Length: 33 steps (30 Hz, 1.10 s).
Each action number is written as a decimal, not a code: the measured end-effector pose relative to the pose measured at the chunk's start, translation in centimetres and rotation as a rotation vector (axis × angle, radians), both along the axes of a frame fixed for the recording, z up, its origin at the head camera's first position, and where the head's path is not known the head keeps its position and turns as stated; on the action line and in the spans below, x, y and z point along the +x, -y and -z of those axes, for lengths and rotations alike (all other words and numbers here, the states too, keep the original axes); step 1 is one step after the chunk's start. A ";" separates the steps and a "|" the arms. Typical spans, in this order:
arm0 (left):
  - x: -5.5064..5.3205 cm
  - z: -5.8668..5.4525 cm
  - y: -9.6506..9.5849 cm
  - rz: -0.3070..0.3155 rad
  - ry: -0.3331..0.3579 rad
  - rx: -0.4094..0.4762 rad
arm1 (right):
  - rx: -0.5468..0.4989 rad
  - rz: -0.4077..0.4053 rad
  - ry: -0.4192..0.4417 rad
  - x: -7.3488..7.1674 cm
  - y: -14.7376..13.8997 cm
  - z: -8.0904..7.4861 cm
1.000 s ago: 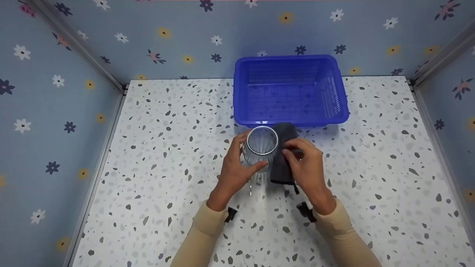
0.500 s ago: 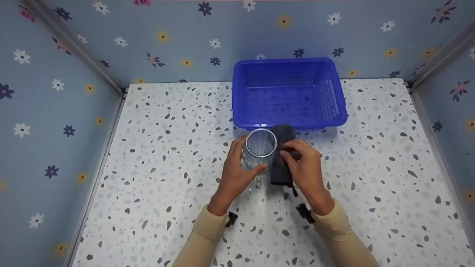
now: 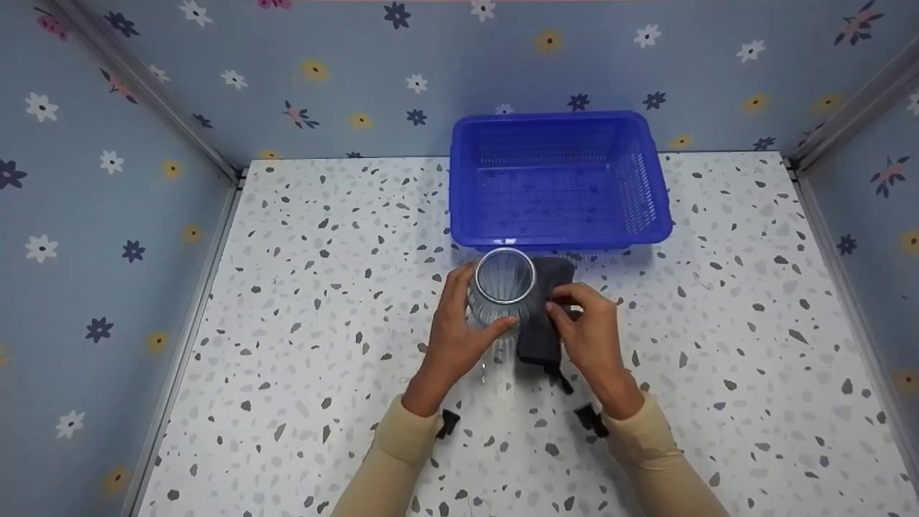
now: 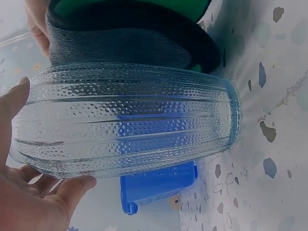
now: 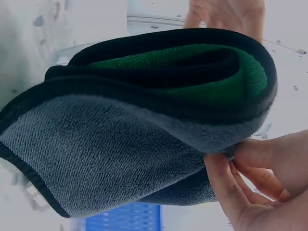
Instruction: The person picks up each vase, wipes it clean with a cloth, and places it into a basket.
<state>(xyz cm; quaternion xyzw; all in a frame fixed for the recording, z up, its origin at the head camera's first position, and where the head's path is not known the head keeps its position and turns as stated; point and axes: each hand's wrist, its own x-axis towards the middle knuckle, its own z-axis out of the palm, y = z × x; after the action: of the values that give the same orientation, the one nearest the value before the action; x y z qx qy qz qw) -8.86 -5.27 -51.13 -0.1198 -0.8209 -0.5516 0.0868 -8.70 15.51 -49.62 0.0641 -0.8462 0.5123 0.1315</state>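
A clear ribbed glass vase (image 3: 506, 276) stands upright on the speckled table, its rim facing the head camera. My left hand (image 3: 459, 319) grips it around the upper part, thumb in front and fingers at the far left side. In the left wrist view, the vase (image 4: 130, 120) shows dimpled bands, and its base meets the table. Right beside it, my right hand (image 3: 592, 327) pinches a folded cloth (image 3: 542, 323) between thumb and fingertips. Seen from the right wrist, the cloth (image 5: 110, 149) is grey outside, green inside, with black edging. The vase is mostly hidden behind it there.
A blue plastic basket (image 3: 560, 240) with slotted sides stands just behind the vase and cloth, against the flower-patterned back wall (image 3: 251, 108). Similar panels rise at left and right. White speckled tabletop (image 3: 309, 345) extends to both sides of the hands.
The cloth has shifted slightly toward the person, drawing its far end away from the basket. My right hand has moved slightly the same way, while the left hand keeps its hold on the vase.
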 end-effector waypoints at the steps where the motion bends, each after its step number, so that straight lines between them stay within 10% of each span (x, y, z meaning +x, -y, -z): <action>1: 0.0 0.0 0.0 0.000 0.001 0.002 | 0.000 0.000 0.008 -0.1 0.0 0.5; 15: 0.1 0.0 0.0 -0.003 0.004 0.021 | 0.028 -0.023 0.148 -1.1 0.2 5.4; 33: 0.2 -0.1 0.1 -0.010 0.006 -0.021 | -0.054 0.031 0.056 -0.2 0.1 0.0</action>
<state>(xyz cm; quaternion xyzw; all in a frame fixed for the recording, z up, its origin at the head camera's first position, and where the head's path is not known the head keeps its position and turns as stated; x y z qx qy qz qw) -8.69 -5.35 -51.00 -0.1151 -0.8274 -0.5429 0.0860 -8.92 15.37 -49.60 0.0333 -0.8364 0.5343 0.1174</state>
